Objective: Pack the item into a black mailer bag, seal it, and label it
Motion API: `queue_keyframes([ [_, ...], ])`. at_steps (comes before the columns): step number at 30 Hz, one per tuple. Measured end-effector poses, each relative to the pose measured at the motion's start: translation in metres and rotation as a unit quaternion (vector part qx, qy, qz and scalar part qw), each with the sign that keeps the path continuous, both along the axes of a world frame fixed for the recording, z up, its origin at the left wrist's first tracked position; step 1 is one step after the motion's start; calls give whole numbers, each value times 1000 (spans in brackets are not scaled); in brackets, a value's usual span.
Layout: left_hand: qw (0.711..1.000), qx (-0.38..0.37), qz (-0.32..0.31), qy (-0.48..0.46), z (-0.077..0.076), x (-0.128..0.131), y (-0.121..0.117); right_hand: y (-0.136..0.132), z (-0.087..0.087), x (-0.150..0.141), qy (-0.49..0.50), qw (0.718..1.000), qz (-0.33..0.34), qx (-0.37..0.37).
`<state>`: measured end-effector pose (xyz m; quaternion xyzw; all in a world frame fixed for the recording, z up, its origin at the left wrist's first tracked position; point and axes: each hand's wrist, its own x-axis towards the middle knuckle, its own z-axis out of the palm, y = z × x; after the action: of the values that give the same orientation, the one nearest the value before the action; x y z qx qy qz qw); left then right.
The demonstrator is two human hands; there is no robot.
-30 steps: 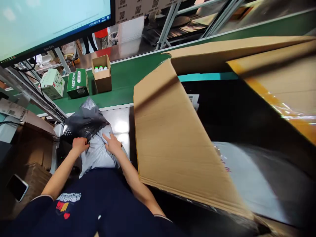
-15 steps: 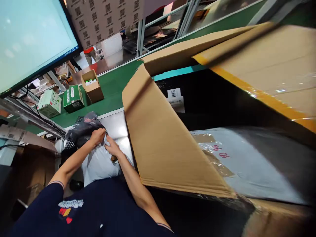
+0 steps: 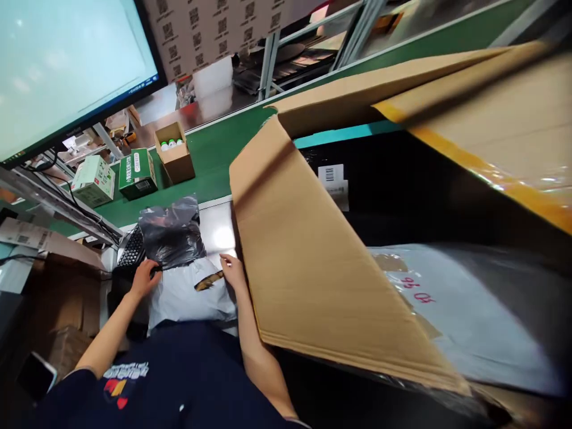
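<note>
A grey plastic mailer bag [image 3: 185,292] lies on the steel worktop in front of me, its black inner flap [image 3: 172,232] folded open away from me. A brown strip [image 3: 209,281] lies on the grey part. My left hand [image 3: 143,277] rests at the bag's left edge where grey meets black, fingers curled on the plastic. My right hand [image 3: 232,269] lies flat on the bag's right edge, fingers spread, beside the strip.
A large open cardboard box [image 3: 308,256] stands right of the bag, holding more grey bags [image 3: 451,310]. Behind runs a green conveyor [image 3: 214,155] with a small open box of bottles [image 3: 175,152] and green cartons [image 3: 137,173]. A monitor [image 3: 67,53] hangs upper left; a keyboard [image 3: 132,251] lies under the flap.
Both hands were together at the bag's middle fold; now they have moved apart to its left and right edges. The black flap lies flatter and wider, and the brown strip shows.
</note>
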<state>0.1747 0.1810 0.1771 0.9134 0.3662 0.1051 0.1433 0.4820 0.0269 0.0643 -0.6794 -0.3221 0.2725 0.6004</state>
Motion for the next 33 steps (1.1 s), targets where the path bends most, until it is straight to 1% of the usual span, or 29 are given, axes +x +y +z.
queue_keyframes([
  [1, 1000, -11, 17, -16, -2, -10, 5, 0, -1, 5, -14, 1000, -4, -13],
  [3, 999, -21, 47, -18, -7, -21, 13, 10, -2, 7, -26, 999, 36, -18],
  [5, 998, -28, 57, -3, -15, -24, 13, 24, -1, -1, -37, 996, 80, -17],
  [6, 998, -34, 55, 2, -19, -24, 10, 31, -2, -7, -43, 994, 95, -17],
  [9, 998, -50, 49, -5, -38, -21, -16, 39, -7, -26, -57, 991, 113, -35],
  [11, 997, -56, 51, -16, -49, -23, -39, 35, -13, -32, -63, 990, 112, -54],
  [13, 996, -59, 60, -31, -57, -29, -55, 32, -17, -33, -71, 990, 106, -67],
  [14, 994, -57, 77, -49, -60, -33, -60, 33, -18, -32, -76, 989, 108, -70],
  [15, 989, -59, 110, -77, -62, -39, -61, 36, -19, -30, -82, 987, 115, -73],
  [16, 980, -63, 155, -108, -64, -44, -60, 41, -19, -28, -90, 985, 125, -78],
  [18, 950, -82, 252, -163, -69, -53, -52, 57, -19, -24, -105, 979, 146, -97],
  [19, 936, -94, 289, -180, -71, -56, -48, 66, -19, -23, -112, 976, 150, -111],
  [20, 926, -106, 311, -187, -73, -59, -44, 74, -19, -23, -119, 974, 147, -125],
  [22, 919, -120, 323, -191, -77, -62, -42, 79, -20, -22, -131, 971, 134, -151],
  [23, 918, -123, 323, -194, -78, -63, -45, 74, -20, -22, -137, 970, 128, -156],
  [24, 918, -123, 321, -196, -78, -65, -51, 64, -22, -20, -141, 970, 125, -155],
  [26, 923, -124, 304, -199, -77, -71, -69, 30, -26, -14, -145, 970, 127, -144],
  [28, 940, -139, 239, -201, -74, -77, -86, -14, -34, -7, -144, 971, 140, -128],
  [30, 952, -177, 157, -192, -71, -82, -94, -53, -44, -3, -138, 971, 154, -118],
  [31, 954, -200, 127, -185, -69, -82, -94, -68, -48, -3, -134, 972, 157, -110],
  [32, 953, -220, 112, -177, -67, -82, -91, -80, -51, -5, -129, 974, 154, -100],
  [33, 950, -236, 111, -170, -64, -81, -86, -87, -53, -8, -122, 978, 143, -88],
])
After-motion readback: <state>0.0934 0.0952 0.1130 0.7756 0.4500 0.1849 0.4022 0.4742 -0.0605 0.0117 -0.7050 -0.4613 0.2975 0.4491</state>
